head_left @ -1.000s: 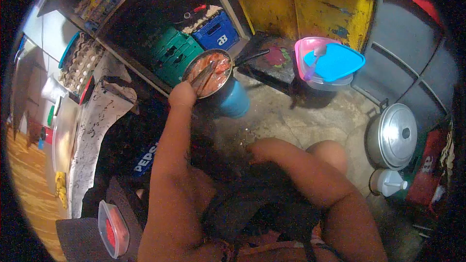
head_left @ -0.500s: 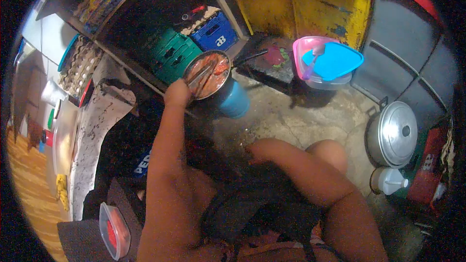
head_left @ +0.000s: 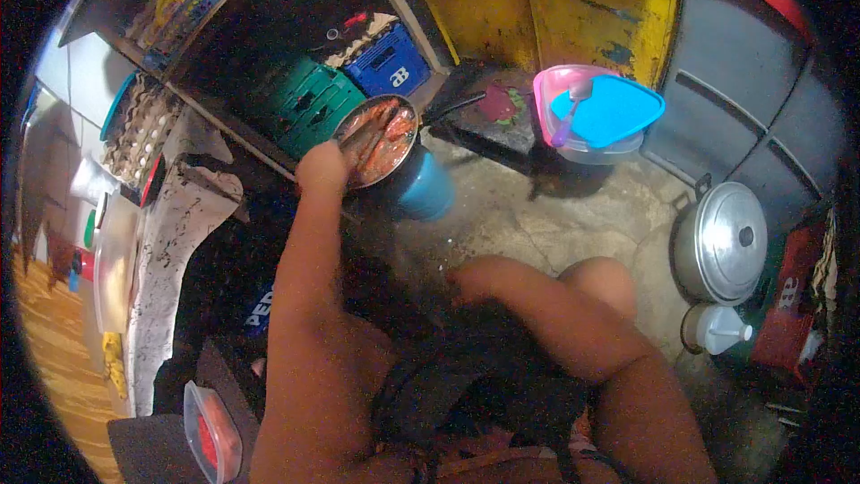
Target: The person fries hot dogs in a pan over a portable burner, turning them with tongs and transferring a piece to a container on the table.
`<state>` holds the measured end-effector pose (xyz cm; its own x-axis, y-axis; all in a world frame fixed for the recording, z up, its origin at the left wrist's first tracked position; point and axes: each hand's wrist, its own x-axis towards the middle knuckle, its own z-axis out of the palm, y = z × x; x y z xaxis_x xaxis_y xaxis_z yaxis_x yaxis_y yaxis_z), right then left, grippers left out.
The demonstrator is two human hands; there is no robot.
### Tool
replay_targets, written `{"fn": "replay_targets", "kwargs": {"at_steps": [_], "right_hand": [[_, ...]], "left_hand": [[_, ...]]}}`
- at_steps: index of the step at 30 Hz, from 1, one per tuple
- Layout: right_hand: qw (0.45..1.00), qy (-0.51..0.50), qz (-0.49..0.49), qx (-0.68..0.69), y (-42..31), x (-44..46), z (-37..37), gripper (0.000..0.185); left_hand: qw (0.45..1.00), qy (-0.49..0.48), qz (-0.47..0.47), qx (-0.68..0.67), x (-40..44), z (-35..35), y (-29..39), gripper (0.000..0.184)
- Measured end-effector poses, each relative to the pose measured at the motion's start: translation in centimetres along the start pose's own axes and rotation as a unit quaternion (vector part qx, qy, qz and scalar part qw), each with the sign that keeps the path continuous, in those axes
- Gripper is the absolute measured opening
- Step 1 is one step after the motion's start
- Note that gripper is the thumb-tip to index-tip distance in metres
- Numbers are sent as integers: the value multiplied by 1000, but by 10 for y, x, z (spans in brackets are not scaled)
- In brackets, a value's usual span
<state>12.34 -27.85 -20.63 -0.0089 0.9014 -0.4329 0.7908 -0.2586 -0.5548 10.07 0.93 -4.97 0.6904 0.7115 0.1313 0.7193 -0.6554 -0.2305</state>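
Observation:
My left hand (head_left: pixel 324 168) is closed around dark tongs (head_left: pixel 363 145), whose far ends reach into a frying pan (head_left: pixel 414 145). Pieces of food in red sauce (head_left: pixel 391 145) fill the pan, and its black handle (head_left: pixel 455 107) points right. Whatever supports the pan is hidden. Just below the rim on the right stands a blue container (head_left: pixel 428 190). My right hand (head_left: pixel 466 281) hangs low over the floor in front of my knee, apart from the pan. Its fingers are too dark to make out.
Green crate (head_left: pixel 313 108) and blue crate (head_left: pixel 387 63) sit behind the pan. A pink tub (head_left: pixel 544 90) with a blue lid (head_left: pixel 618 112) stands back right. Lidded pot (head_left: pixel 727 242) and white jug (head_left: pixel 717 332) are on the right; egg trays (head_left: pixel 143 130) and a plastic container (head_left: pixel 213 435) left.
The tongs have shifted slightly within the pan, with my left hand still closed on them. The whole view has moved a little; my right hand stays low.

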Motion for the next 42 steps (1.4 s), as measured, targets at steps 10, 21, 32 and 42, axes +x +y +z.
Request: {"fn": "replay_targets", "kwargs": {"at_steps": [10, 21, 32, 42], "right_hand": [[1000, -17, -2, -15, 2, 1, 3, 60], [1000, -16, -11, -18, 10, 5, 6, 62], [999, -10, -42, -24, 16, 10, 8, 64], [999, -24, -41, -11, 16, 12, 6, 58]], "left_hand": [[999, 31, -10, 43, -65, 13, -43, 25], [999, 32, -22, -31, -88, 9, -61, 29], [1000, 10, 7, -4, -63, 27, -65, 26], [997, 73, 2, -30, -83, 9, -79, 25]]}}
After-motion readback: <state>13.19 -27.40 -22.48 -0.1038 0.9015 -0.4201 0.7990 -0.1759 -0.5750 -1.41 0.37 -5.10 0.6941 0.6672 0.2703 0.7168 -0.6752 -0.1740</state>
